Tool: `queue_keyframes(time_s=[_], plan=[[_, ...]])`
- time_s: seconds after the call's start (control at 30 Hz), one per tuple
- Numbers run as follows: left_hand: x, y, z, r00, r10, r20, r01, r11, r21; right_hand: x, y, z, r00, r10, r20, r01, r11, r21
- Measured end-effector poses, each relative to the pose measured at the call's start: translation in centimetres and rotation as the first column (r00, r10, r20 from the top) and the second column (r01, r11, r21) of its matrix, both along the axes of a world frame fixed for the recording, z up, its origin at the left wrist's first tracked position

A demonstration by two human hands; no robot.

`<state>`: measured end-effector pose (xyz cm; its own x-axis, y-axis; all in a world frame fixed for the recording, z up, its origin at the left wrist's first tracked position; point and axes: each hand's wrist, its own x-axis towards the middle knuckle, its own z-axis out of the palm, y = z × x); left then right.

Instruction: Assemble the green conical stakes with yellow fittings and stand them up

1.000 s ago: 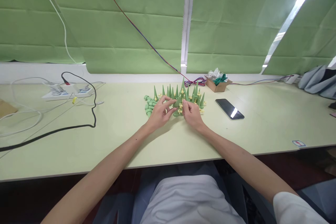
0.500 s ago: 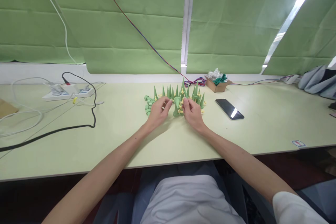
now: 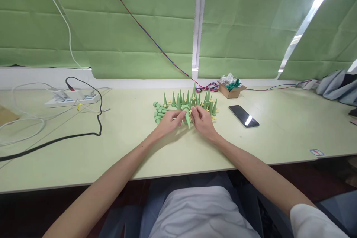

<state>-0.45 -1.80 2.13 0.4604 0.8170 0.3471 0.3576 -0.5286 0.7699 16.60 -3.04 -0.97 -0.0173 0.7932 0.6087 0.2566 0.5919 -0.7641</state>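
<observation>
My left hand [image 3: 170,121] is closed, pinching a green plastic watering spike [image 3: 187,119] by its wide collar, with the tip pointing down toward me. My right hand [image 3: 203,121] is closed with thumb and finger together on a small yellow valve [image 3: 190,111] at the spike's collar. Whether the valve sits in the collar or only touches it, I cannot tell. Behind my hands, several green spikes [image 3: 178,100] stand point up, with small yellow valves [image 3: 218,109] among them. More green spikes [image 3: 158,113] lie on their sides left of my left hand.
A black phone [image 3: 243,115] lies to the right on the table [image 3: 111,163]. Behind it stands a small cardboard box [image 3: 231,90] holding plastic wrap and green material. A coiled cable [image 3: 208,87] is beside the box. At left are a power strip [image 3: 73,99] and loose cords [image 3: 99,121].
The spike between my hands has turned and tilted, its tip swinging toward me. My left hand has shifted slightly toward me, and my right fingers have moved in close to the collar.
</observation>
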Motion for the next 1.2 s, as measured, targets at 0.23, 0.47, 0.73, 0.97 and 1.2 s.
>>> queue_keyframes(time_s=[0.23,0.47,0.73,0.97,1.2], plan=[[0.01,0.4,-0.84,0.999,0.031,-0.026,-0.026,0.986,0.162,0.08,0.27,-0.1,0.999,-0.035,0.009,0.036,0.999,-0.034],[-0.02,0.54,-0.99,0.999,0.002,-0.032,0.009,0.94,0.34,-0.03,0.26,0.08,0.998,-0.058,0.035,0.06,0.997,-0.049],[0.26,0.44,-0.95,0.999,0.031,0.016,-0.035,0.924,0.38,-0.12,0.01,0.12,1.0,0.002,-0.006,-0.002,0.999,-0.039],[0.23,0.48,-0.76,0.997,0.066,0.04,-0.077,0.906,0.416,-0.23,-0.29,0.32,0.999,0.026,-0.021,-0.027,0.998,-0.049],[0.15,0.6,-0.65,0.986,0.158,0.053,-0.167,0.936,0.309,-0.27,-0.14,0.21,0.997,0.047,-0.065,-0.05,0.997,-0.051]])
